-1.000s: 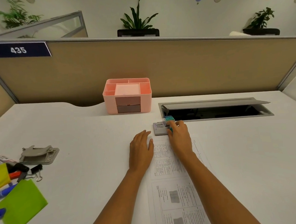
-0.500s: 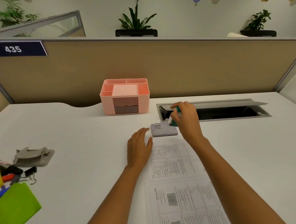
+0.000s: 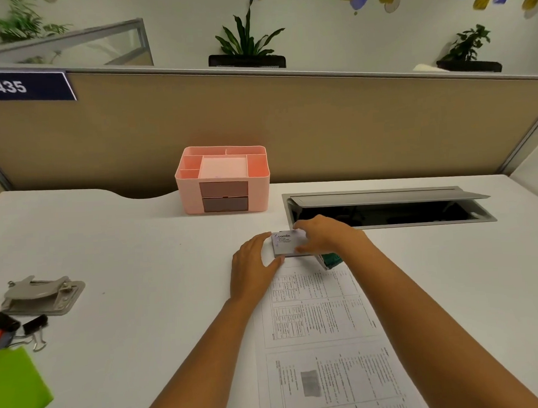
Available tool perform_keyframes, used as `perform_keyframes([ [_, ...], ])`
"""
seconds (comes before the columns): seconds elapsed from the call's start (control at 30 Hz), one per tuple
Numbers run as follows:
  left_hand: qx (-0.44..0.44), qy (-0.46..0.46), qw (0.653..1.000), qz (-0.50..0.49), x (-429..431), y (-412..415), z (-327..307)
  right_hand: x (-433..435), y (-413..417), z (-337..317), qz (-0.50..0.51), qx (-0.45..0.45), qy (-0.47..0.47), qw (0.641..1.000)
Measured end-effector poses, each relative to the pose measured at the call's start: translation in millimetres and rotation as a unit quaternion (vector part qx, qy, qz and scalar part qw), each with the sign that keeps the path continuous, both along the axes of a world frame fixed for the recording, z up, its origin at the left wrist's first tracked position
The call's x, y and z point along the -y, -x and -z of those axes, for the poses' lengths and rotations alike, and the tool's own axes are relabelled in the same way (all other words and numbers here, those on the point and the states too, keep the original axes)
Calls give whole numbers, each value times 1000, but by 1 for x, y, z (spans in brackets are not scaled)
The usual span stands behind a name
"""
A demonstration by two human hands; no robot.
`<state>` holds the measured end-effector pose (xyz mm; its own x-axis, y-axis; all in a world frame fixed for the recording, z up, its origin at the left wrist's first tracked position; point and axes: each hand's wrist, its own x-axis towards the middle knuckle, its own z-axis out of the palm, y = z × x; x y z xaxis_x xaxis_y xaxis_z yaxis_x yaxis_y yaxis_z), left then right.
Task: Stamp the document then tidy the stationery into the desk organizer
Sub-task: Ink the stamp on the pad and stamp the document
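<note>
Both hands at the ink pad [image 3: 284, 243], a flat grey case lying on the desk [image 3: 139, 257] just past the top edge of the document [image 3: 317, 320]. Left hand [image 3: 254, 267] is open, fingers curved against the pad's left side, thumb near its front corner. Right hand [image 3: 324, 236] comes over the pad's right half, fingers spread on the lid; looks like a loose grasp on the lid edge, not clamped. The green stamp [image 3: 330, 259] sits under the right wrist, tilted, just right of the pad and at the document's top right corner; can't tell if the hand is touching it. Key relation: pad lies dead ahead between the two hands, long axis left-right, so probably left steadies and right lifts the lid. Pink organizer [image 3: 223, 179] well apart, behind-left. Loose stationery, with the hole punch [image 3: 41, 293] and binder clips [image 3: 34, 325], sits far left, nearer the left hand
</note>
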<state>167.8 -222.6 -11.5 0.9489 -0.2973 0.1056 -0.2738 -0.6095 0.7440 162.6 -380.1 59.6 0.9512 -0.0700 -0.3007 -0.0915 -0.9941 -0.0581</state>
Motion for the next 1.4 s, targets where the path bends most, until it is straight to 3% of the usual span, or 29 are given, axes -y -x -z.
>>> perform_keyframes([
  [0.8,-11,27,999,-27,0,-2,8,1,-10,-12,-49,-52,3,997],
  [1.03,32,33,999,-18,-1,-3,13,3,-13,-23,-63,-33,7,997],
  [1.4,29,35,999,-15,-2,-3,13,6,-27,-39,-37,52,0,998],
])
